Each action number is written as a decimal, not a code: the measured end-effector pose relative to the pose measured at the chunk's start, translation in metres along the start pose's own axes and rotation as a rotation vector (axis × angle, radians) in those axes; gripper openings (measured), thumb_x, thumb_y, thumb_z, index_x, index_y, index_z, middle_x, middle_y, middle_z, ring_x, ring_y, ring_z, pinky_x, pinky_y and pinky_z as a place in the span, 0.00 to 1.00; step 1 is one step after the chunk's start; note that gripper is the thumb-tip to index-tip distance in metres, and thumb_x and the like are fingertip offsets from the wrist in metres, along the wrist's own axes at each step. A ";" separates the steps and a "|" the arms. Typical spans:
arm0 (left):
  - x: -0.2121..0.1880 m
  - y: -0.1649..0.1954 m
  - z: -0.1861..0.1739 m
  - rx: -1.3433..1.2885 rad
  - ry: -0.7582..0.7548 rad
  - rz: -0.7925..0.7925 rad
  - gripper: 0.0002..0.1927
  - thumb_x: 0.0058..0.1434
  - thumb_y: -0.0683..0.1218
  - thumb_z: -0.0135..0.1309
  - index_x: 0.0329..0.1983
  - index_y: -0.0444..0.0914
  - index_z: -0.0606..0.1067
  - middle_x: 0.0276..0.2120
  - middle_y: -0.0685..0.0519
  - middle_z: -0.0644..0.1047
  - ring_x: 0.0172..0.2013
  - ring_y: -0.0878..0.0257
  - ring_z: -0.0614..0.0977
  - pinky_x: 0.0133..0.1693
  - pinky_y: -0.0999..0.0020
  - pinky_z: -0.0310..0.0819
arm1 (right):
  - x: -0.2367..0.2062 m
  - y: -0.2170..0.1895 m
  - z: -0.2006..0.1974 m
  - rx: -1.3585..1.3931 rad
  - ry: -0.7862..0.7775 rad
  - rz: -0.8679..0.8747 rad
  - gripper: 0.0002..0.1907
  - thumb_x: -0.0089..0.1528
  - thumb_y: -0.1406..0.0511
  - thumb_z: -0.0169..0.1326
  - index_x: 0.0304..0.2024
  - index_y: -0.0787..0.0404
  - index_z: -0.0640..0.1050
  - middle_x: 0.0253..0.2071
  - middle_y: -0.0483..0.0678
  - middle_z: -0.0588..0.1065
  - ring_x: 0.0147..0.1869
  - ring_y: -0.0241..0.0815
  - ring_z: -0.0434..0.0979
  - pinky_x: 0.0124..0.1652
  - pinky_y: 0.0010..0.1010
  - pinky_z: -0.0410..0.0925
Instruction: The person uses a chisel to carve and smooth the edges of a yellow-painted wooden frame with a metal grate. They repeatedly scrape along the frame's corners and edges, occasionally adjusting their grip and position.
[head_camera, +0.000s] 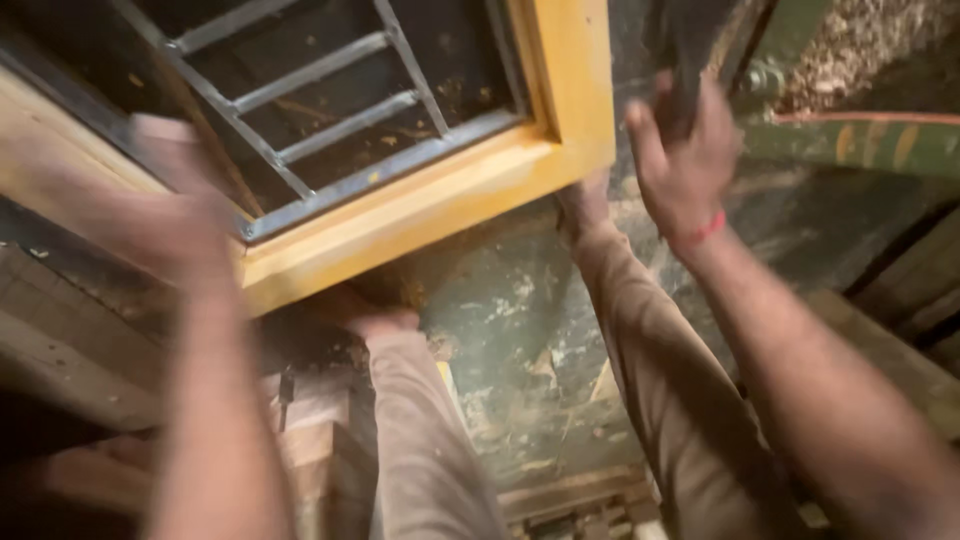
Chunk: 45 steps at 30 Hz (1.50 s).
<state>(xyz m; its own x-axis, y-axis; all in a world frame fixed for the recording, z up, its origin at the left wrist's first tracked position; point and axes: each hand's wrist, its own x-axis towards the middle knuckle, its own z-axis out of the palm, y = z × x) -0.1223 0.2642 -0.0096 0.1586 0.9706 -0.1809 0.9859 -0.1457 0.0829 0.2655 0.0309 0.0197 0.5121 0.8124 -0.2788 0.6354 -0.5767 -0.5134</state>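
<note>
Your left hand (175, 215), blurred, is on the frame (440, 195) by the grille (330, 100); grip can't tell. Right hand (685, 160) is closed round a dark tool (690, 50), far right.

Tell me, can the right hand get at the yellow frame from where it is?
Probably yes. The right hand is raised just beside the yellow frame, gripping something dark, with nothing visible between them.

A yellow-painted wooden window frame (430, 200) lies tilted across the upper left, its corner pointing right. Inside it sits a grey metal grille (320, 90) of slanted bars with short cross rungs. At upper right a dark, blurred object (685, 60) stands upright; its kind cannot be told
</note>
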 end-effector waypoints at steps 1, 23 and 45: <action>-0.033 0.030 0.005 -0.058 -0.044 0.018 0.36 0.72 0.61 0.50 0.75 0.38 0.58 0.75 0.42 0.61 0.75 0.48 0.60 0.75 0.46 0.52 | -0.036 0.004 -0.012 0.003 -0.028 0.132 0.15 0.69 0.64 0.66 0.52 0.63 0.75 0.38 0.53 0.74 0.39 0.48 0.75 0.42 0.40 0.69; -0.121 0.131 0.095 -0.250 -0.021 -0.155 0.29 0.73 0.64 0.54 0.67 0.41 0.70 0.70 0.48 0.68 0.72 0.47 0.65 0.72 0.47 0.61 | -0.152 0.015 0.046 -0.133 -0.364 0.097 0.36 0.67 0.70 0.57 0.76 0.49 0.63 0.47 0.53 0.71 0.62 0.58 0.65 0.75 0.68 0.47; -0.128 0.126 0.105 -0.248 0.015 0.034 0.30 0.72 0.68 0.55 0.68 0.47 0.71 0.69 0.53 0.69 0.71 0.54 0.67 0.71 0.47 0.59 | -0.009 0.024 0.013 0.039 0.037 -0.089 0.12 0.69 0.66 0.64 0.48 0.62 0.74 0.40 0.53 0.78 0.44 0.46 0.81 0.44 0.40 0.73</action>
<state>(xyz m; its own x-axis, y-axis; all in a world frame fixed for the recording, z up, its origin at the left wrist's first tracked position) -0.0125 0.1012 -0.0793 0.1884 0.9691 -0.1593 0.9362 -0.1282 0.3273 0.2682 0.0108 -0.0004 0.4760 0.8561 -0.2013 0.6568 -0.4982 -0.5661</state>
